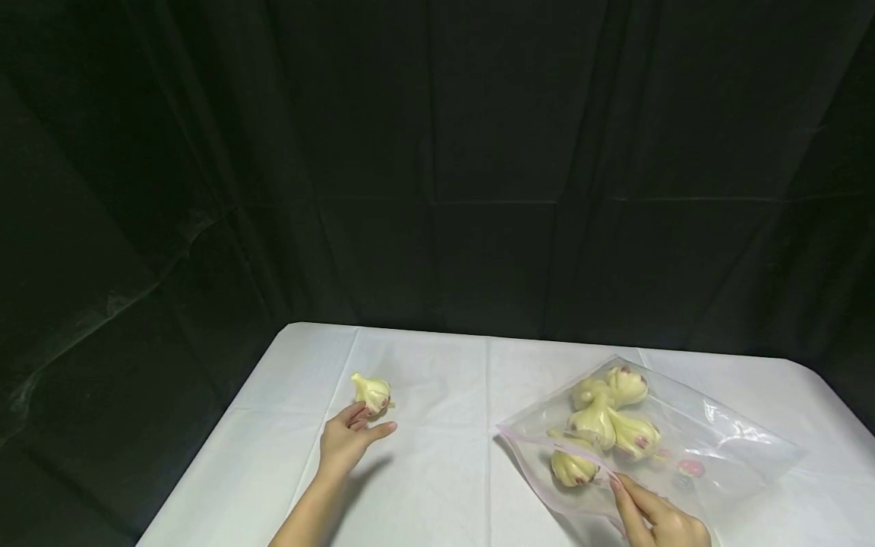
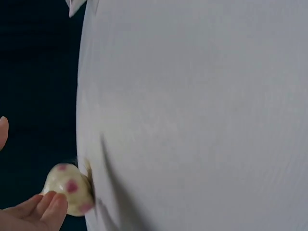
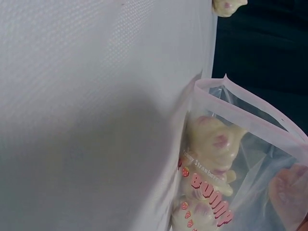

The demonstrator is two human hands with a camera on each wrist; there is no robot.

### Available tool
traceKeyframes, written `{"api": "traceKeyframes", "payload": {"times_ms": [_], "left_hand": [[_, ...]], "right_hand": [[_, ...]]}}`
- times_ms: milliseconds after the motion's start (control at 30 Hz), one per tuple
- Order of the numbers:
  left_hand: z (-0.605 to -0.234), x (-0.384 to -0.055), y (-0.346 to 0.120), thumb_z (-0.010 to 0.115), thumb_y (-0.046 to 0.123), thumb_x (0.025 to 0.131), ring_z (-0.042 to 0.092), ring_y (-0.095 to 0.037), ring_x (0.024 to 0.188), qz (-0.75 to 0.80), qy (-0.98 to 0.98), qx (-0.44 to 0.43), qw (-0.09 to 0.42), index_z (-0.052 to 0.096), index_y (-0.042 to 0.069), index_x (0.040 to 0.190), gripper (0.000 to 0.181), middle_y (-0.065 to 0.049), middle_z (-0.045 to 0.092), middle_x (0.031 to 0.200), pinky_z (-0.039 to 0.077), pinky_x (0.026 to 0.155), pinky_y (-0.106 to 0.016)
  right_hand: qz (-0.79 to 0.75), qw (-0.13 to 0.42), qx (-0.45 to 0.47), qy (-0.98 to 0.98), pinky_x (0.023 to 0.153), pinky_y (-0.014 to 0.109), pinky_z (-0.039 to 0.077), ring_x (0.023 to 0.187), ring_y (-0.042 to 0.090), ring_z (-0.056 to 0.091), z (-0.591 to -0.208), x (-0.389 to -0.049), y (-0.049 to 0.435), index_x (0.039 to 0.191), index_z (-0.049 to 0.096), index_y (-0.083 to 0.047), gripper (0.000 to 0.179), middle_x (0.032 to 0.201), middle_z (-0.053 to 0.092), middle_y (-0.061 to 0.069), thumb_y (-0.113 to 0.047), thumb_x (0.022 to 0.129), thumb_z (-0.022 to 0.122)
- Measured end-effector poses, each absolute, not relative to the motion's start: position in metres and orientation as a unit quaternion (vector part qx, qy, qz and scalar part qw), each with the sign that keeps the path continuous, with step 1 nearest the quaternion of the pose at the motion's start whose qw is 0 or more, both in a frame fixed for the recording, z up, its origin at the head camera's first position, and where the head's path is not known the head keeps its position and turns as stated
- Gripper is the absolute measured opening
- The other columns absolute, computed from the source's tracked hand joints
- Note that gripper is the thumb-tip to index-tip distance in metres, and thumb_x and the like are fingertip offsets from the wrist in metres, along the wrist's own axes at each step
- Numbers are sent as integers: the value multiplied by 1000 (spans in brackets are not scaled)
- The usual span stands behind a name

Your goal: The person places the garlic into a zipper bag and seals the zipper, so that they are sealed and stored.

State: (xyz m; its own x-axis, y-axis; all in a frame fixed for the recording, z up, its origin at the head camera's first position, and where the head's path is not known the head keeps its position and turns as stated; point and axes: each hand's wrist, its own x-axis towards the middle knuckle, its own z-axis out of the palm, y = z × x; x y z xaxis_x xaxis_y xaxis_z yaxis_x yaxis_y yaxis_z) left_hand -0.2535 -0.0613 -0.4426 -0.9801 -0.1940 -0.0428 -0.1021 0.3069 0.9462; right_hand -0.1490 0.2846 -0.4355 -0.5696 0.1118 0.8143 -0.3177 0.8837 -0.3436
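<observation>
- White cloth covers the table (image 1: pixel 431 471) before you; the lone bulb lies on its left part, well apart from the bag at the right.
- Clear, a soft plastic bag (image 1: pixel 738 433) with a pale pink strip (image 3: pixel 250 120) along its mouth lies slanted, the mouth turned left and towards you. Pink-red lettering (image 3: pixel 211 199) shows on it in the right wrist view.
- Your right hand (image 1: pixel 659 516) pinches the strip between thumb and finger, so the film seems slightly parted there.
- Your left hand (image 1: pixel 347 443) is much the nearer one to the lone bulb, its thumb spread wide from the fingers and nothing gripped. The fingertips reach the bulb's near side; whether they press on it, you cannot tell.
- Inside the bag, several cream garlic bulbs (image 1: pixel 636 435) sit bunched together, some overlapping.
- The lone cream garlic bulb (image 1: pixel 373 393), round and smooth, lies just beyond your left fingertips, slightly right. Its long axis slants, neck pointing away and left, root end near and right; the thumb would likely have to close from the right.
- Pink blotches mark its skin, clearest in the left wrist view.
</observation>
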Motion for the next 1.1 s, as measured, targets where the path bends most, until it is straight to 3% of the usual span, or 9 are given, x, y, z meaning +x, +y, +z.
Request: {"api": "traceKeyframes", "payload": {"times_ms": [167, 467, 867, 1100], "left_hand": [[-448, -264, -72, 77, 28, 65, 45, -42, 109, -573, -811, 111, 48, 41, -12, 122, 78, -30, 46, 119, 41, 89, -47], [-458, -287, -77, 78, 22, 64, 41, -42, 113, -571, -809, 135, 35, 38, -14, 123, 81, -32, 43, 122, 37, 94, -43], [-462, -301, -71, 79, 23, 62, 48, -39, 106, -547, -829, 110, 39, 43, -12, 121, 77, -27, 51, 115, 40, 90, -44], [-463, -308, -67, 78, 20, 62, 47, -40, 106, -524, -842, 119, 43, 41, -12, 122, 77, -28, 49, 118, 38, 92, -45]], "right_hand": [[233, 461, 66, -853, 37, 10, 41, 45, 27, 58, -436, -149, 286, 73, 70, -1, 12, 62, 63, 14, -5, 62, 72], [236, 446, 52, -862, 40, 8, 42, 47, 29, 59, -432, -147, 284, 75, 69, -1, 14, 64, 64, 14, -4, 61, 73], [236, 451, 52, -859, 41, 8, 42, 48, 27, 59, -433, -146, 285, 76, 70, -2, 14, 64, 64, 14, -5, 63, 73], [227, 435, 27, -871, 39, 11, 42, 49, 28, 59, -430, -144, 285, 77, 71, -4, 17, 64, 65, 12, -6, 61, 74]]}}
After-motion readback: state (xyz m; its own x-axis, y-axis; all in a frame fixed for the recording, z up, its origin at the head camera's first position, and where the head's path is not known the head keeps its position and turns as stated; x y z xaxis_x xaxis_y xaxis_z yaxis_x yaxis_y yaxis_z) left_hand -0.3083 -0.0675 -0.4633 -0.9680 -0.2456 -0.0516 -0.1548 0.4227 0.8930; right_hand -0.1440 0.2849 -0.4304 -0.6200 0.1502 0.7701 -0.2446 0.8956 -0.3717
